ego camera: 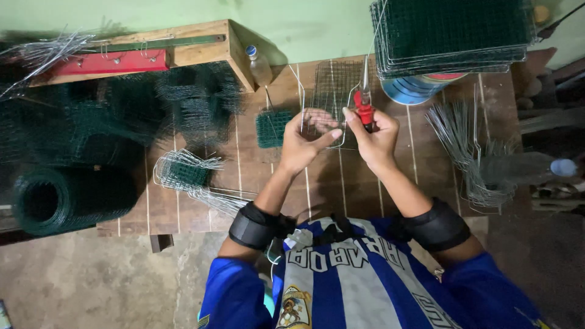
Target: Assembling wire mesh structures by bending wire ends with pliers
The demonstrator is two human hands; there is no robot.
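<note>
Wire mesh panel: lies flat on the wooden table, just beyond both hands, below the far stack. Its long axis runs near to far; bare wire ends point toward the far wall.

Left hand: fingers spread and half curled, tips touching the panel's near left edge; whether they pinch a wire I cannot tell.

Right hand: closed around red-handled pliers, which stand nearly upright, nose pointing far, at the panel's right edge wire.

Progress, as judged: panel still a flat sheet with loose edge wires, so edge work looks partly done at most. A stack of green mesh panels rests on a blue drum at far right.

Stock: roll of green mesh at near left; cut green mesh pieces at far left; small green mesh square left of the hands; bundle of bent wires at right; plastic bottle by the wooden shelf.
</note>
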